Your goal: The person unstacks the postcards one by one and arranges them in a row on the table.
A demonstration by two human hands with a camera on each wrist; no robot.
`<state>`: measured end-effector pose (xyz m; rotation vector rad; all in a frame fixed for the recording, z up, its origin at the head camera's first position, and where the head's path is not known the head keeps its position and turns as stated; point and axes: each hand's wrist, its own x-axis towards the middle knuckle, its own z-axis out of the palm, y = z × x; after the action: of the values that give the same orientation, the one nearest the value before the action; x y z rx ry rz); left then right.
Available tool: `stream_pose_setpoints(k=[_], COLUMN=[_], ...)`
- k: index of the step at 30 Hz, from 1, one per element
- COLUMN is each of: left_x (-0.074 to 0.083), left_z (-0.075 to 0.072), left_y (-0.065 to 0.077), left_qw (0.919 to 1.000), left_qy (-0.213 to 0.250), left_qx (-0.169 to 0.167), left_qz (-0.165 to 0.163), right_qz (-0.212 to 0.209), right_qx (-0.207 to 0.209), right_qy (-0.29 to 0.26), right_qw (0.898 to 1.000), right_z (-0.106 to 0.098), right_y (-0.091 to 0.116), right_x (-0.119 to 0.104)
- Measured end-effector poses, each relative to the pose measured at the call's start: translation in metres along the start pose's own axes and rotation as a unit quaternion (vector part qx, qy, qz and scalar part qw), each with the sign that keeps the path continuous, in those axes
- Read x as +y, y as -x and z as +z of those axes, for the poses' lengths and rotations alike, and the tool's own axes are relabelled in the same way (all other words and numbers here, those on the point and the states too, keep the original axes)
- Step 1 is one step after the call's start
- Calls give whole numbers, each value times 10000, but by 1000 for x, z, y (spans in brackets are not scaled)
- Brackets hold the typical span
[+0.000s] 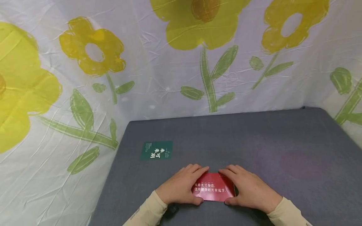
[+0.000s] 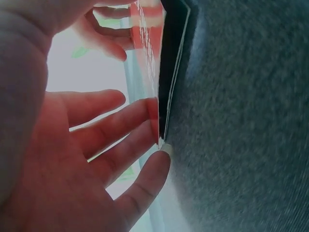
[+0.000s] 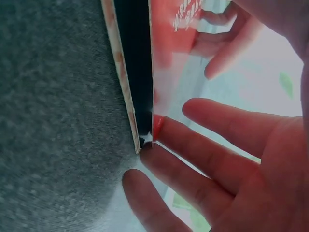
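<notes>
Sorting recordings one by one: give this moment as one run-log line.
left hand: holds left end of red rectangular card with white lettering | right hand: holds right end | green rectangular card: lies apart on grey table

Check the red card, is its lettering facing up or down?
Up: the head view shows white lettering across the red card, between the left hand and right hand.

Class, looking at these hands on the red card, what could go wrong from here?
The left hand and right hand grip the red card at its edges, so too hard a squeeze might crease it. In the right wrist view, a pale-edged layer shows beneath, beyond a dark band, so the two might slip out of line.
</notes>
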<state>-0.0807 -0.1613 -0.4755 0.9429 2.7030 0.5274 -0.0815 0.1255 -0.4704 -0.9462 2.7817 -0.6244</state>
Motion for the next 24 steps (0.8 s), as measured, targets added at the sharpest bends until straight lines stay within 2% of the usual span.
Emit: stream_pose_setpoints(k=[9, 13, 17, 24], left_x=[-12, -25, -41, -70], left_z=[-10, -20, -33, -47], left_y=[2, 0, -7, -13], left_qw=[9991, 9985, 9982, 9957], left_qy=[256, 315, 341, 453], left_qx=[40, 117, 197, 167], left_qz=[-332, -421, -447, -788], right_qz=[-218, -380, -463, -303], right_qx=[154, 139, 166, 26], right_qy=[119, 183, 211, 62], right_qw=[9996, 9990, 9986, 9995], right_z=[-4, -9, -12, -6], right_y=[-17, -36, -57, -94], right_x=[-4, -6, -5, -2])
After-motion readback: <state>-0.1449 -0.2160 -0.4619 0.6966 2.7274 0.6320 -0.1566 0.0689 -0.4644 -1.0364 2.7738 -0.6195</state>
